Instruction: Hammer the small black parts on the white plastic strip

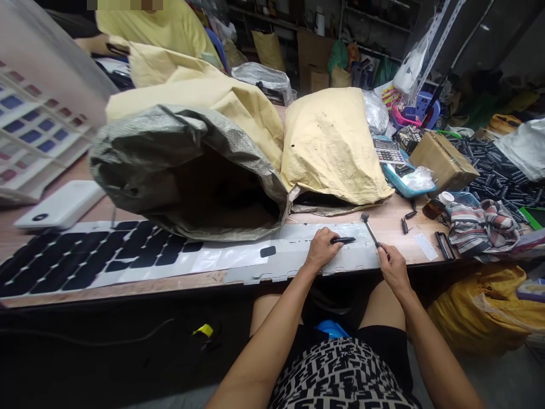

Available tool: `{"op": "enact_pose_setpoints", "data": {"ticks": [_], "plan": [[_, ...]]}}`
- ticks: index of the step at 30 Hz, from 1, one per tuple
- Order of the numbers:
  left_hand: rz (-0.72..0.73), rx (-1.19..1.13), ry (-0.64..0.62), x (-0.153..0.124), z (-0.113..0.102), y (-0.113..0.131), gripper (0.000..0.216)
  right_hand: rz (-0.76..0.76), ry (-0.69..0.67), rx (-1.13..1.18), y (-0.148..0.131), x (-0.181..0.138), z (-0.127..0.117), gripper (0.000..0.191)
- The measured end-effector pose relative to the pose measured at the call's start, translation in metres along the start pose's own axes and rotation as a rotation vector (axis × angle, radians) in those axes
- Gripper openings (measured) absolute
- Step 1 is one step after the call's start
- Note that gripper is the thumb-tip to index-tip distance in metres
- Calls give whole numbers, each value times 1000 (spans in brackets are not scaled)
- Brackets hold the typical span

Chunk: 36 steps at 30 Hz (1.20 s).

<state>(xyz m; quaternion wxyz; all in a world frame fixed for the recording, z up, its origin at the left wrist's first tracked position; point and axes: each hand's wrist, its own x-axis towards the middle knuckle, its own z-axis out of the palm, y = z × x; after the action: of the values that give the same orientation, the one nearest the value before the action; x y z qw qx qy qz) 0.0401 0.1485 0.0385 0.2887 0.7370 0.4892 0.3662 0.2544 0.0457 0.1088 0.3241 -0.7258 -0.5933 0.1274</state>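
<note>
My left hand [322, 247] is closed on a slim black part [346, 240], whose free end points right above a grey board [289, 250] on the table. In my right hand [392, 264] is the handle of a small hammer [372, 230]; its dark head is raised toward the far side, apart from the black part. Black stickers on a white sheet [230, 254] lie left of my left hand, a single black sticker [268, 251] being the closest.
An open-mouthed paper sack [187, 119] and a bulging sack [332, 147] stand behind the board. Rightward are a dark bottle [434, 207], striped cloth [479, 227], cardboard box [445, 162] and piled black parts [494, 182]. A person in yellow [170, 28] is across the table.
</note>
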Motion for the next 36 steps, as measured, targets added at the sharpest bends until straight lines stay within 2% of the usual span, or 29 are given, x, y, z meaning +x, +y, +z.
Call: {"op": "enact_pose_setpoints", "data": {"ticks": [4, 7, 15, 22, 25, 30, 33, 36], "plan": [[-16, -7, -12, 0, 0, -1, 8, -57, -87, 87, -12, -36, 0, 34], [-25, -9, -9, 0, 0, 0, 7, -67, -85, 66, -15, -49, 9, 35], [-26, -28, -7, 0, -2, 4, 8, -92, -43, 65, -16, -47, 20, 33], [-56, -12, -10, 1, -2, 6, 8, -107, -97, 52, -22, -49, 25, 32], [-49, -10, -12, 2, -1, 4, 10, -91, -47, -15, -15, -34, 23, 33], [-51, -21, -6, 2, 0, 2, 12, -17, 67, -290, 6, 21, 19, 32], [-52, -32, -7, 2, -2, 4, 12, 0, 116, -397, 17, 49, 25, 31], [-56, -27, -6, 2, -4, 6, 12, -21, 131, -450, 21, 60, 36, 30]]}}
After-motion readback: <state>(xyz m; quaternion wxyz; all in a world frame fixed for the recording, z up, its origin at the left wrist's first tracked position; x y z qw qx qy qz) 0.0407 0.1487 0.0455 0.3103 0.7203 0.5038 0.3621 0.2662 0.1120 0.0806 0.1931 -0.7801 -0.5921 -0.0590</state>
